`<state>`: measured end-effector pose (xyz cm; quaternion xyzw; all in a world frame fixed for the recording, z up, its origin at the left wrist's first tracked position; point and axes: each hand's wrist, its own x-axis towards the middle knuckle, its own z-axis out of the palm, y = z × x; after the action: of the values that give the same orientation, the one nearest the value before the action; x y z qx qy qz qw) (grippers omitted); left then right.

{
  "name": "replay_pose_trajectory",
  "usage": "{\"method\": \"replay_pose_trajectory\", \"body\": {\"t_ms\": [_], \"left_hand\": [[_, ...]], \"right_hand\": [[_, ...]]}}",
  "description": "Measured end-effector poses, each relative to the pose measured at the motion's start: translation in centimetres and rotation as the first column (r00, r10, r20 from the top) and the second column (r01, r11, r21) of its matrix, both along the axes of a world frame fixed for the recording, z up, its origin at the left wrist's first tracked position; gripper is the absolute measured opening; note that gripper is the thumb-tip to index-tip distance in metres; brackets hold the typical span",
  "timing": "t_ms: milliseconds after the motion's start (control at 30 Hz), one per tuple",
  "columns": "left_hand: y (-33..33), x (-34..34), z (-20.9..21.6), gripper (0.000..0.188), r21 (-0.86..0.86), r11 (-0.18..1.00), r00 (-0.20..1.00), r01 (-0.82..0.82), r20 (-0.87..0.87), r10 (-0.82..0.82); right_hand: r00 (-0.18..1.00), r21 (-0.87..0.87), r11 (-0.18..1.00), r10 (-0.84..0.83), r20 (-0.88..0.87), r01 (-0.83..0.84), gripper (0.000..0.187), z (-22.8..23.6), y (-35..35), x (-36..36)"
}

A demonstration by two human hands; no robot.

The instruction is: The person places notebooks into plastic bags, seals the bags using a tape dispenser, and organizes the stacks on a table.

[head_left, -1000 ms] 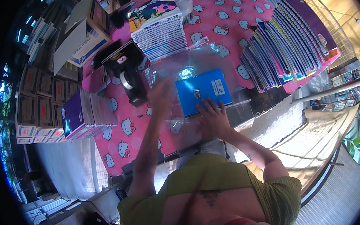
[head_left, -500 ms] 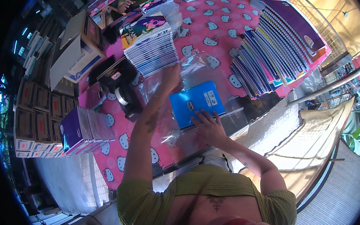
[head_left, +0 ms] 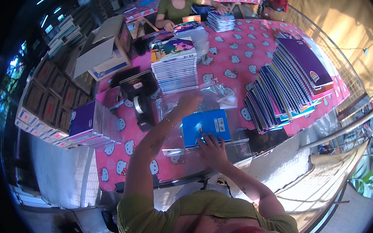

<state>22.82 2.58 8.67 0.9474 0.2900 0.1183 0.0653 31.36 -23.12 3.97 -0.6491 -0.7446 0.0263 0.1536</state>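
Observation:
A blue spiral notebook (head_left: 198,122) lies flat in front of me on clear plastic. My right hand (head_left: 214,152) rests on its near edge, fingers spread. Just past the notebook's far edge is my left hand (head_left: 189,104), its fingers closed on the clear plastic sheet (head_left: 219,98); the fingertips are partly unclear. More of the plastic sticks out at the notebook's near side. Beyond my left hand stands a tall stack of spiral notebooks (head_left: 174,72) with a colourful top cover.
Long rows of spiral notebooks (head_left: 278,85) lean at the right. A tape dispenser (head_left: 141,108), purple notebooks (head_left: 84,120), an open carton (head_left: 110,57) and stacked boxes (head_left: 50,95) are at the left. Across the pink table (head_left: 230,58), another person (head_left: 180,8) handles notebooks.
The view has tipped up, showing more of the far person and a red fan. My left hand has moved from beside the tall stack toward the blue notebook's far edge. My right hand stays on it.

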Motion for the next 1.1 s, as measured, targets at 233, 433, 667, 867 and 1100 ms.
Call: {"method": "replay_pose_trajectory", "body": {"t_ms": [233,433,667,867,1100], "left_hand": [[-11.7,-2.2,-1.2,0.022,0.005,0.996,0.992,-0.089,0.09,0.088],[-17.5,-1.1,-5.9,0.037,-0.062,0.928,0.901,-0.368,0.224,0.372],[-19.0,0.3,-5.5,0.028,0.026,0.918,0.864,-0.395,0.351,0.361],[-18.3,-1.0,-5.0,0.028,-0.201,0.915,0.869,-0.35,0.296,0.397],[-16.8,-1.1,-4.0,0.038,-0.283,0.918,0.899,-0.279,0.258,0.353]], "right_hand": [[0.999,0.117,0.993,0.032,0.001,-0.032,0.065,-0.7,0.4,0.0],[0.984,0.14,0.981,0.116,0.133,-0.135,0.061,-3.3,0.0,0.1],[0.98,0.153,0.98,0.096,0.176,-0.123,0.059,-4.2,0.7,1.0],[0.987,0.058,0.988,0.15,-0.065,-0.146,0.061,-1.7,0.6,1.4],[0.748,0.16,0.982,0.18,-0.639,-0.101,0.066,-6.0,4.0,4.2]]}}
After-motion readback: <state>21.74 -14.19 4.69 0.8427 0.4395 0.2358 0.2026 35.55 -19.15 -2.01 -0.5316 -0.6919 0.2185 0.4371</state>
